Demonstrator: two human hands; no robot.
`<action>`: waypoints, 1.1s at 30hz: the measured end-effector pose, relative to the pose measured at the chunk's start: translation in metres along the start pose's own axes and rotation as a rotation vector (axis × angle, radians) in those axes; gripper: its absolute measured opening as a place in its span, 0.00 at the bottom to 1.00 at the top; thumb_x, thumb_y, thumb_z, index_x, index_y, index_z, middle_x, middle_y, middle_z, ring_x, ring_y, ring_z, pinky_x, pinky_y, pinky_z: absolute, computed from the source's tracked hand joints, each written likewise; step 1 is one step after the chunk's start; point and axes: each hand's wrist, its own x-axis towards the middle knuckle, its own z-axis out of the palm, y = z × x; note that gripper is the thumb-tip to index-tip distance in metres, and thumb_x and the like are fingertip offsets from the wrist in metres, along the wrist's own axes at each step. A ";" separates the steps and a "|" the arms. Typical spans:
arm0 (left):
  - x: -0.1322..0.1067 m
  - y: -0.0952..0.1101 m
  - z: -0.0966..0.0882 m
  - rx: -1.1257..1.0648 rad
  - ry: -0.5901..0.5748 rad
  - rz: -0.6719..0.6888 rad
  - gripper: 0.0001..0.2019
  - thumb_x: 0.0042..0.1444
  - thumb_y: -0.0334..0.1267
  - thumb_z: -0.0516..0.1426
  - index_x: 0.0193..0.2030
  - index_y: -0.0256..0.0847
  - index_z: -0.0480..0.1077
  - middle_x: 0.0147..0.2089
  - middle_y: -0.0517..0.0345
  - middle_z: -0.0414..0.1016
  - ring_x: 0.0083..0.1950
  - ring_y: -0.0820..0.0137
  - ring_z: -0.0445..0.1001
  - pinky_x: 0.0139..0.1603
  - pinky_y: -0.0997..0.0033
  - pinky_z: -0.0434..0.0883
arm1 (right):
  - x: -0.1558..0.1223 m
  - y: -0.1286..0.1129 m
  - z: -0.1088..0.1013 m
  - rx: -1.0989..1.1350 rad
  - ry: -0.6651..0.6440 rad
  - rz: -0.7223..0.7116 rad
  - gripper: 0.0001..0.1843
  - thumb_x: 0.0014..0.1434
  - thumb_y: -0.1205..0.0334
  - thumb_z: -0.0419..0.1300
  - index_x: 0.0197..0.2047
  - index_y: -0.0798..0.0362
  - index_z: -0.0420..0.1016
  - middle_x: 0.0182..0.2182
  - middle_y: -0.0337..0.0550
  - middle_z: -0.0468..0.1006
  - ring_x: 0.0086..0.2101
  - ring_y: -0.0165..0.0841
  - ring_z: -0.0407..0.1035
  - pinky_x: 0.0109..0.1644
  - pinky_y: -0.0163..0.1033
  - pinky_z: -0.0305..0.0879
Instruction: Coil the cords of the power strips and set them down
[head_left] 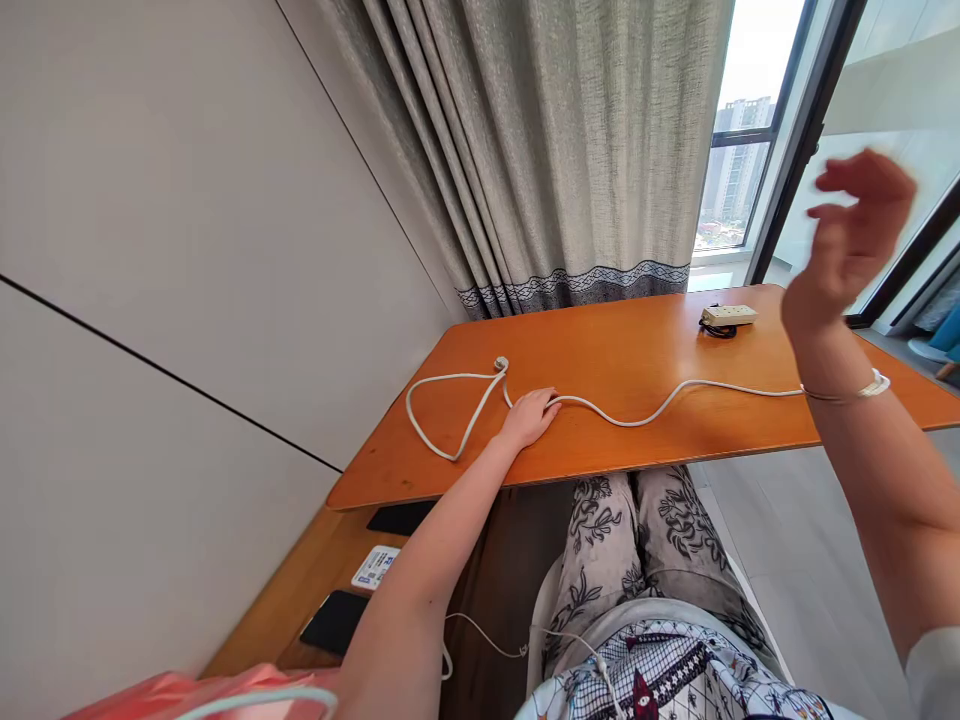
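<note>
A white cable (630,412) snakes across the orange wooden table (600,350), with a loop and a plug end (501,364) at the left. My left hand (531,413) lies flat on the table, fingers resting on the cable beside the loop. My right hand (851,235) is raised in the air above the table's right end, fingers apart, holding nothing. A bracelet (851,391) circles that wrist. The cable runs up to the right forearm; where it ends is hidden.
A white power strip (729,315) with a dark cord lies at the far right of the table. Grey curtains (555,150) and a window are behind. A lower shelf at left holds a dark phone (335,621), a card (375,567) and another dark item (401,517).
</note>
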 end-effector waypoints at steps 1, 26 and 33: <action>-0.001 0.000 0.000 -0.009 -0.001 0.006 0.20 0.67 0.44 0.46 0.56 0.37 0.71 0.59 0.44 0.76 0.61 0.57 0.73 0.64 0.52 0.68 | -0.006 0.008 0.012 -0.040 -0.024 0.049 0.21 0.71 0.62 0.42 0.64 0.54 0.59 0.60 0.54 0.65 0.56 0.39 0.65 0.57 0.49 0.67; 0.005 -0.010 -0.002 -0.116 0.006 0.021 0.21 0.68 0.45 0.45 0.55 0.40 0.73 0.56 0.46 0.77 0.58 0.59 0.73 0.62 0.51 0.69 | -0.065 0.187 0.130 -0.779 -1.186 0.231 0.25 0.64 0.53 0.54 0.60 0.55 0.70 0.56 0.64 0.73 0.58 0.53 0.62 0.55 0.55 0.60; 0.004 -0.011 -0.004 -0.130 0.020 0.013 0.20 0.68 0.45 0.44 0.53 0.40 0.73 0.53 0.46 0.78 0.56 0.59 0.75 0.60 0.53 0.70 | -0.053 0.158 0.115 -0.737 -1.194 0.146 0.20 0.62 0.58 0.56 0.54 0.58 0.73 0.54 0.63 0.73 0.56 0.51 0.63 0.58 0.53 0.58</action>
